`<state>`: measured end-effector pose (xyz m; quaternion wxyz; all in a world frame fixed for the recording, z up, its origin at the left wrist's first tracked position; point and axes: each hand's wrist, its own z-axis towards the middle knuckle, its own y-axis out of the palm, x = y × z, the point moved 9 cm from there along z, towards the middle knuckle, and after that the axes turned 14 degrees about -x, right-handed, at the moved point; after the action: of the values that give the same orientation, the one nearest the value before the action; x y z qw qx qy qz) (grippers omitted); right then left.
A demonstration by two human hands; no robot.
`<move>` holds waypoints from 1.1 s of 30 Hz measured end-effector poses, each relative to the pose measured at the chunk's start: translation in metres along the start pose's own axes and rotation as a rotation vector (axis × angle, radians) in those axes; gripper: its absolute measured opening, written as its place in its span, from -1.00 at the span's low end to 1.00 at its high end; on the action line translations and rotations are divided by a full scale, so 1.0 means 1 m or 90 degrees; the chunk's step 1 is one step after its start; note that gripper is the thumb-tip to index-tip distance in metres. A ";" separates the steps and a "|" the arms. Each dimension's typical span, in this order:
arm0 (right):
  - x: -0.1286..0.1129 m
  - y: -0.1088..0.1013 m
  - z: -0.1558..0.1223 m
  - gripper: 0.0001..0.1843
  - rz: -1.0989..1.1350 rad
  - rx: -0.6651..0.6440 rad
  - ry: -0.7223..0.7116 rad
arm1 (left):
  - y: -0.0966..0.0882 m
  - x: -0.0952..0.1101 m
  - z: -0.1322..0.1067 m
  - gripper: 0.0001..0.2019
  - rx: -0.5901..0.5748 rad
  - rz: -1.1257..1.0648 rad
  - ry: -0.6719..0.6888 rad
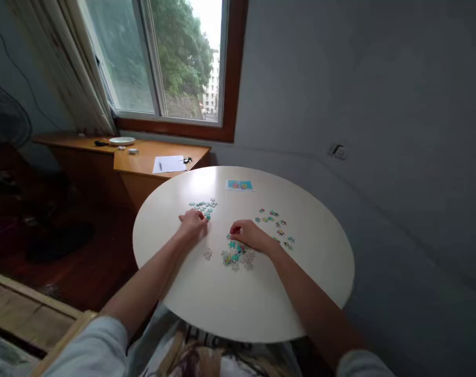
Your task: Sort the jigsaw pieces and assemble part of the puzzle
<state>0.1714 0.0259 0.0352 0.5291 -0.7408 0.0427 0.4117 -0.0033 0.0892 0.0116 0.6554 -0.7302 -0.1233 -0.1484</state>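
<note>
Small jigsaw pieces lie in groups on a round white table (261, 309). My left hand (193, 223) rests with curled fingers on the table, touching the near end of a cluster of teal pieces (204, 206). My right hand (248, 233) is curled in a pinch just above a heap of mixed pieces (236, 257); what its fingertips hold is too small to make out. A single pale piece (208, 254) lies between the hands. More loose pieces (275, 225) are scattered to the right of my right hand. A small picture card (239, 185) lies at the table's far edge.
A wooden desk (144, 162) under the window carries a white plate (122, 141), a sheet of paper (168, 164) and small items. A fan (6, 125) stands at the far left. Grey walls close in behind and to the right.
</note>
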 end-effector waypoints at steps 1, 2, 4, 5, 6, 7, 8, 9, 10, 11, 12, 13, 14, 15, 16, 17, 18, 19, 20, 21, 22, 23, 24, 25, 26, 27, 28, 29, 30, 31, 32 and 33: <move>-0.001 0.000 -0.001 -0.93 0.002 0.003 -0.002 | 0.000 0.000 -0.001 -0.76 -0.003 0.003 -0.003; -0.001 -0.001 -0.001 -0.93 0.005 0.006 -0.004 | -0.001 0.001 -0.002 -0.76 -0.006 0.005 -0.005; -0.002 -0.001 -0.002 -0.93 0.015 0.009 -0.009 | -0.002 0.001 -0.004 -0.77 -0.011 0.009 -0.006; -0.002 -0.001 -0.002 -0.93 0.022 0.009 -0.013 | -0.002 0.001 -0.004 -0.77 -0.014 0.011 -0.006; -0.001 0.000 -0.002 -0.93 0.031 0.008 -0.015 | -0.002 0.002 -0.005 -0.78 -0.016 0.012 -0.003; -0.001 0.000 -0.002 -0.94 0.040 0.008 -0.017 | -0.003 0.002 -0.005 -0.79 -0.015 0.013 0.001; 0.000 0.000 -0.001 -0.94 0.049 0.008 -0.017 | -0.004 0.003 -0.005 -0.80 -0.011 0.012 0.006; 0.001 0.000 -0.001 -0.94 0.058 0.009 -0.016 | -0.005 0.004 -0.005 -0.81 -0.007 0.010 0.011; 0.002 0.000 -0.001 -0.94 0.065 0.008 -0.014 | -0.006 0.004 -0.006 -0.82 -0.003 0.007 0.015; 0.003 0.000 -0.001 -0.94 0.073 0.008 -0.012 | -0.007 0.005 -0.006 -0.82 0.002 0.003 0.020; 0.003 0.000 -0.001 -0.93 0.081 0.008 -0.012 | -0.007 0.006 -0.007 -0.83 0.006 -0.002 0.024; 0.003 0.000 -0.001 -0.93 0.089 0.008 -0.012 | -0.008 0.007 -0.007 -0.83 0.009 -0.008 0.028; 0.004 0.000 -0.001 -0.92 0.099 0.010 -0.013 | -0.008 0.008 -0.007 -0.83 0.011 -0.014 0.032; 0.004 0.000 -0.001 -0.91 0.111 0.011 -0.014 | -0.008 0.008 -0.008 -0.83 0.012 -0.020 0.037; 0.005 0.000 -0.001 -0.89 0.125 0.011 -0.015 | -0.009 0.009 -0.008 -0.82 0.013 -0.026 0.041; 0.006 0.001 -0.001 -0.87 0.138 0.009 -0.016 | -0.008 0.010 -0.008 -0.82 0.013 -0.032 0.045; 0.007 0.001 0.000 -0.85 0.150 0.006 -0.019 | -0.008 0.010 -0.008 -0.82 0.012 -0.037 0.048; 0.008 0.002 0.001 -0.84 0.159 0.005 -0.022 | -0.008 0.010 -0.008 -0.82 0.010 -0.042 0.052; 0.010 0.003 0.002 -0.82 0.166 0.005 -0.026 | -0.008 0.010 -0.008 -0.83 0.009 -0.049 0.055; 0.011 0.003 0.002 -0.81 0.173 0.008 -0.031 | -0.007 0.011 -0.008 -0.83 0.008 -0.056 0.060; 0.013 0.003 0.003 -0.80 0.181 0.012 -0.036 | -0.007 0.011 -0.008 -0.83 0.010 -0.065 0.066; 0.015 0.003 0.004 -0.79 0.192 0.017 -0.042 | -0.008 0.011 -0.009 -0.83 0.014 -0.075 0.073; 0.017 0.003 0.005 -0.77 0.207 0.022 -0.048 | -0.009 0.012 -0.009 -0.83 0.020 -0.087 0.082; 0.020 0.003 0.006 -0.76 0.224 0.027 -0.053 | -0.009 0.014 -0.010 -0.83 0.026 -0.099 0.096; 0.022 0.003 0.007 -0.74 0.243 0.031 -0.056 | -0.010 0.016 -0.010 -0.83 0.031 -0.112 0.114; 0.024 0.004 0.008 -0.72 0.263 0.037 -0.058 | -0.011 0.018 -0.012 -0.83 0.036 -0.127 0.138; 0.027 0.004 0.009 -0.71 0.281 0.042 -0.058 | -0.011 0.022 -0.013 -0.84 0.036 -0.142 0.167; 0.029 0.004 0.009 -0.71 0.298 0.048 -0.058 | -0.011 0.027 -0.014 -0.85 0.033 -0.158 0.203; 0.030 0.004 0.010 -0.70 0.313 0.054 -0.057 | -0.010 0.031 -0.016 -0.86 0.027 -0.173 0.241; 0.031 0.004 0.010 -0.70 0.325 0.058 -0.057 | -0.008 0.037 -0.018 -0.87 0.017 -0.187 0.280; 0.031 0.004 0.010 -0.70 0.336 0.061 -0.056 | -0.007 0.042 -0.021 -0.88 0.005 -0.198 0.316; 0.031 0.004 0.010 -0.71 0.345 0.062 -0.056 | -0.005 0.046 -0.023 -0.88 -0.009 -0.207 0.348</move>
<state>0.1843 0.0434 0.0111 0.4361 -0.6571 0.2361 0.5677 0.0363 0.0661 0.0354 0.6268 -0.6388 -0.0566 -0.4426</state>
